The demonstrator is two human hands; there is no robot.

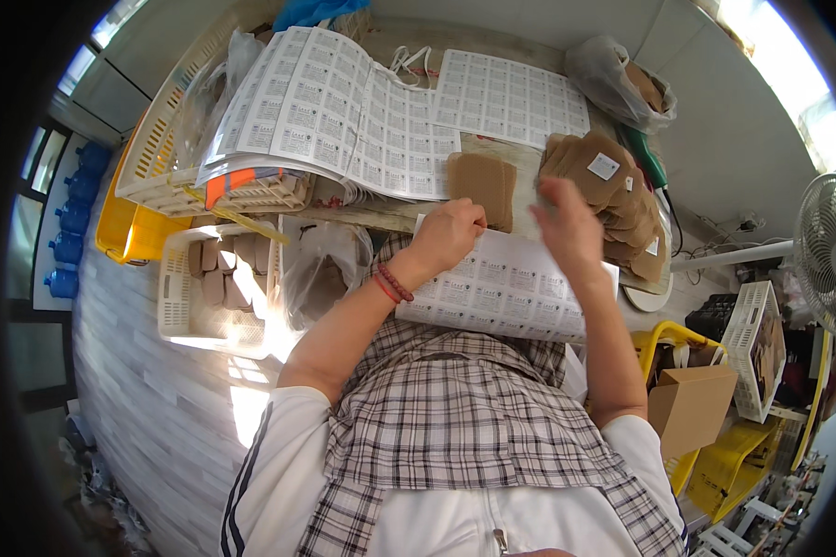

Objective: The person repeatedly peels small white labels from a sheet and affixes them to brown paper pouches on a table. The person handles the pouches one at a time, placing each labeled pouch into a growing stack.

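Observation:
A white sheet of printed labels (502,288) droops over the table's near edge toward my lap. My left hand (450,234) is closed at the sheet's upper edge, its fingertips pinched beside a neat stack of brown cards (483,188). My right hand (571,227) hovers above the sheet's right part, smeared by motion; whether anything is between its fingers cannot be made out. To the right of it, brown pieces (622,218) overlap in a loose pile, and a white label (603,166) sticks on the top one.
More label sheets (325,111) lie at the left, partly over a cream crate (172,139); another sheet (511,93) lies behind. A plastic bag (620,84) and a green-handled tool (643,158) stand far right. Lower are a crate of brown pieces (181,306), a carton (692,408) and a fan (827,251).

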